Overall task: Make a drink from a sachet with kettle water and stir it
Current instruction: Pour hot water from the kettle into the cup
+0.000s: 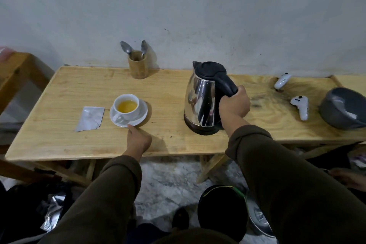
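Observation:
A white cup (pixel 126 114) holding yellow liquid stands on a white saucer (pixel 139 120) on the wooden table (pixel 162 93). A torn silver sachet (pixel 90 118) lies flat just left of the saucer. My left hand (pixel 137 138) rests on the table with a fingertip touching the saucer's near rim. A steel kettle (pixel 202 101) with a black lid and handle stands upright on the table, right of the cup. My right hand (pixel 234 105) grips its black handle. Two spoons (pixel 126 47) stand in a wooden holder (pixel 137 64) at the back by the wall.
Two white game controllers (pixel 300 106) and a grey bowl (pixel 344 108) lie on the table's right end. A wooden bench (pixel 17 71) stands at the left. Under the table are bags, a black round object (pixel 221 210) and a stone floor.

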Motion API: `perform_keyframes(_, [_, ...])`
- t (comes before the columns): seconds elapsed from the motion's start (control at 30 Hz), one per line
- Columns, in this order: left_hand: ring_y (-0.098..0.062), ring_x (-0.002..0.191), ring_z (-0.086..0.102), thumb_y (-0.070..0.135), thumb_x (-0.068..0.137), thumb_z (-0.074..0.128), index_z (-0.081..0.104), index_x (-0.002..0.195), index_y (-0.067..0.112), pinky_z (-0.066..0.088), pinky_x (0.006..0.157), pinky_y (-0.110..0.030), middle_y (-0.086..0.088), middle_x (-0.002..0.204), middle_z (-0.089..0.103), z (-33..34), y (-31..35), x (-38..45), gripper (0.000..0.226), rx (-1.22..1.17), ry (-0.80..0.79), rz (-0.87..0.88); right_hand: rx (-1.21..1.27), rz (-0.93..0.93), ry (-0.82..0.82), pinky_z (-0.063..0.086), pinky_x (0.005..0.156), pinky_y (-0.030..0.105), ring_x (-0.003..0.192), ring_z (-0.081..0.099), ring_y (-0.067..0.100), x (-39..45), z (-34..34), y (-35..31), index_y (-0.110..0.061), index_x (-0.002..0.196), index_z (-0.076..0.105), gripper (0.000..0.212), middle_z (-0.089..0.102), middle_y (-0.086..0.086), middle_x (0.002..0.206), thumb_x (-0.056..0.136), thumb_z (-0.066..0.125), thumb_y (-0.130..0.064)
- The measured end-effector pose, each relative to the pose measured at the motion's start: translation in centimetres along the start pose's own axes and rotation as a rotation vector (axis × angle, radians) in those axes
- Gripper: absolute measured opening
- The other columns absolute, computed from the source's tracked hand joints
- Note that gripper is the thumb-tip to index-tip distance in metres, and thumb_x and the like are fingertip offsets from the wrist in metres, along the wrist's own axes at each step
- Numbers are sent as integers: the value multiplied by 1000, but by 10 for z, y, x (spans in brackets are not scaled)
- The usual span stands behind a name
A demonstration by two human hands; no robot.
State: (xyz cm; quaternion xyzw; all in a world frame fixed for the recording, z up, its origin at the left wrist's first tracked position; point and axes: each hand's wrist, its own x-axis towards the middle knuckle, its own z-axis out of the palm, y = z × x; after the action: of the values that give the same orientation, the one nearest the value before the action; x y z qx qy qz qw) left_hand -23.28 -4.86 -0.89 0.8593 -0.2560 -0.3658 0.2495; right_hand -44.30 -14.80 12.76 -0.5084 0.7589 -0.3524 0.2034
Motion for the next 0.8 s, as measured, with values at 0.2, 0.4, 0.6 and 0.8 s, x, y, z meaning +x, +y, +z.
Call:
perform_keyframes(0.2, [-36,142,27,13,87,53,-10,151,3,27,115,-39,-21,156,19,3,2,-2,91,7,-2,-3,3,-14,18,51,74,35,83,60,29,2,4,10,-10,96,56,21,64,12,98,79,54,2])
perform_keyframes(0.4, [-35,142,26,12,87,53,-12,150,3,28,115,-38,-20,157,17,5,7,-3,91,16,8,-21,60,36,35,49,74,34,87,62,31,1,4,23,-8,97,57,18,65,13,97,80,57,0])
perform_keyframes(0.6, [-35,141,29,15,87,56,-12,151,4,31,114,-39,-18,156,20,2,7,-2,94,35,-26,-37,113,83,44,48,74,32,89,61,30,-5,6,32,-8,96,55,17,63,13,99,80,59,-1])
perform_keyframes(0.8, [-38,135,38,20,89,50,-7,152,5,34,109,-41,-22,150,34,-13,2,-4,86,106,-49,-7,65,98,86,48,94,46,108,55,31,-17,7,26,-13,109,50,35,56,11,115,77,62,-6])
